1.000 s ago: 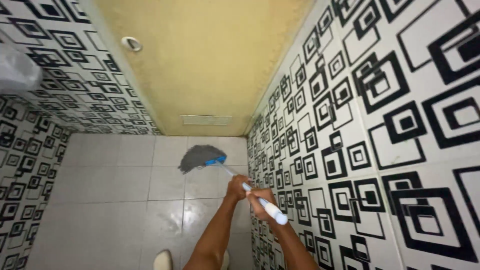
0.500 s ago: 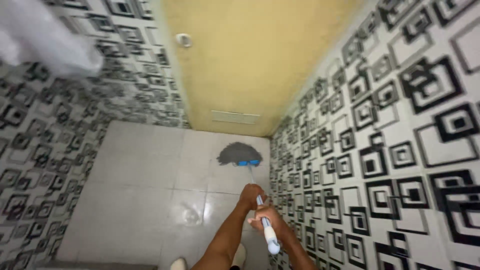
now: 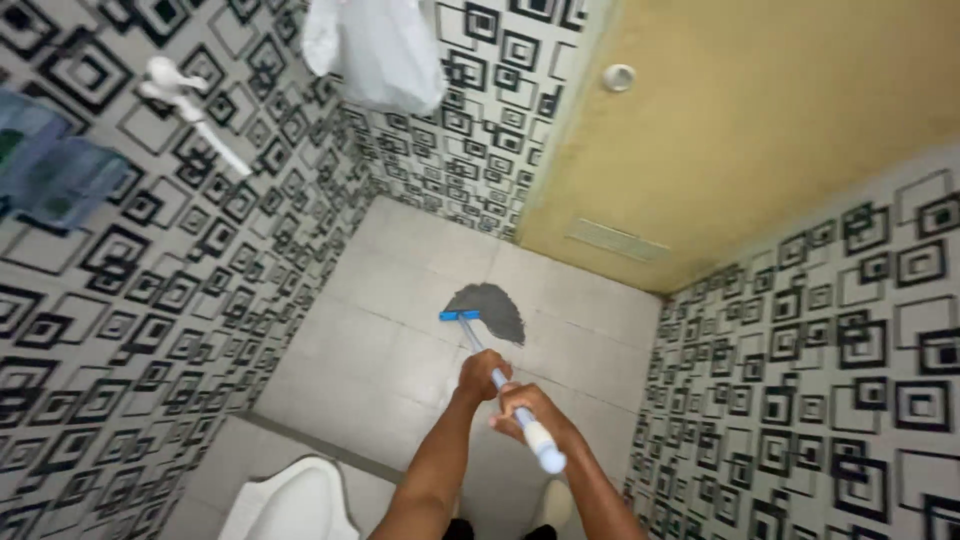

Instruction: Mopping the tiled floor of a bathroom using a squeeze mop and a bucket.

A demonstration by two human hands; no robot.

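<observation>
While both hands — left hand (image 3: 482, 374) & right hand (image 3: 527, 407) — grip mop (image 3: 489, 310), head on floor (image 3: 380, 350)

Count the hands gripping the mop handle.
2. Left hand grips lower on the mop handle, nearer the grey mop head; right hand grips higher, by the white end.

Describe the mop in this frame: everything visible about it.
The mop has a grey stringy head fanned flat on the pale floor tiles, a blue clamp joining it to a slim blue-and-white handle with a white end cap. It slants from the floor up toward the camera. The left hand grips lower down, the right hand nearer the cap.
</observation>
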